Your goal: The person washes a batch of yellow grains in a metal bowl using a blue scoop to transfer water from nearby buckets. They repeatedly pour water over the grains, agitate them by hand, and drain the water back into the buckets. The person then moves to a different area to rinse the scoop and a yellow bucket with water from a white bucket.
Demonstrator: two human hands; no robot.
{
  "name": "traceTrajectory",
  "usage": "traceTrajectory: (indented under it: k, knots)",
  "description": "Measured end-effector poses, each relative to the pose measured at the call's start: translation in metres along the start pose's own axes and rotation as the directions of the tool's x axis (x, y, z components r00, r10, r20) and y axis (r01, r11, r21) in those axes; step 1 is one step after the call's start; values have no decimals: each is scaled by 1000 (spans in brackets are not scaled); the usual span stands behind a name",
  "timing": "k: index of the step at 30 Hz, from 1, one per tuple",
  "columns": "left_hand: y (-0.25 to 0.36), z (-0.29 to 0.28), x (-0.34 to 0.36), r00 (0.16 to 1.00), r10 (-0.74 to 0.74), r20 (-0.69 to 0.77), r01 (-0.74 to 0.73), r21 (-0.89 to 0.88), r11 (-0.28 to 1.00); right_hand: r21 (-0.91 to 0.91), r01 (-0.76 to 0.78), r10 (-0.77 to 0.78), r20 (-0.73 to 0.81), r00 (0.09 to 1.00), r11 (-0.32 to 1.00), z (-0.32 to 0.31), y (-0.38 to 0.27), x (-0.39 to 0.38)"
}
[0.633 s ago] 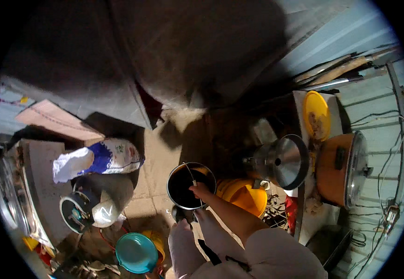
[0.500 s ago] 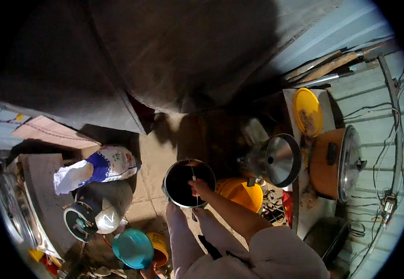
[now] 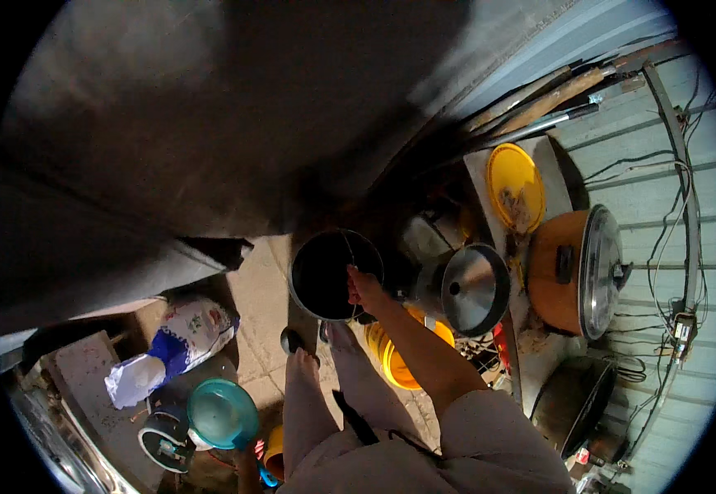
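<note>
My right hand (image 3: 363,288) is closed around the thin wire handle (image 3: 349,247) of a metal bucket (image 3: 315,267). The bucket is in front of my legs, and its inside is too dark to make out. Low on the left, my left hand (image 3: 247,458) grips the near edge of a teal plastic basin (image 3: 223,413); its fingers are partly hidden. The basin is held over a gas cylinder (image 3: 165,445) and covers part of it. A yellow bucket (image 3: 407,362) stands beyond my right forearm, partly covered by it.
On the right, a steel funnel-shaped hopper (image 3: 477,288) stands beside an orange pot (image 3: 557,267) with a glass lid and a yellow lid (image 3: 516,188). A blue-and-white sack (image 3: 189,337) lies at left. A large grey cover (image 3: 168,99) spans the far side.
My view has turned, and I have stepped forward. The bucket has moved farther ahead with my right hand on its handle. The teal basin has come along in my left hand, now over the cylinder.
</note>
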State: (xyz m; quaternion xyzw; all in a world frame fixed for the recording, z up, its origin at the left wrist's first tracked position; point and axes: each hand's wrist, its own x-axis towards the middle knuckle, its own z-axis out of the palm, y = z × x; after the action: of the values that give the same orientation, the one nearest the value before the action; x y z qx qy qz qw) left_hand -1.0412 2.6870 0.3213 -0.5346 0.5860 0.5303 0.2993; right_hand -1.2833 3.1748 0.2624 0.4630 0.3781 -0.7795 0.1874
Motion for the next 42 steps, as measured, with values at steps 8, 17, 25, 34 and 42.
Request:
traceTrajectory:
  k: [8,17,25,34,42]
  knots:
    - [15,39,-7,996,-59,73,65,-87,994,86,23,-23,0,1000,996,-61,-67,88]
    - [58,111,-45,1000,25,12,-24,-1,1000,110,116,-112,-45,993,987,-115,-97,119]
    - [78,132,-34,999,27,43,-34,158,987,197,151,-107,-218,970,969,-129,-114,128]
    - [82,139,-37,998,51,34,-53,50,997,64,128,-92,-399,913,990,-131,-121,127]
    - [88,147,-26,994,44,100,-50,62,997,-525,523,-641,-55,766,671,-236,-96,179]
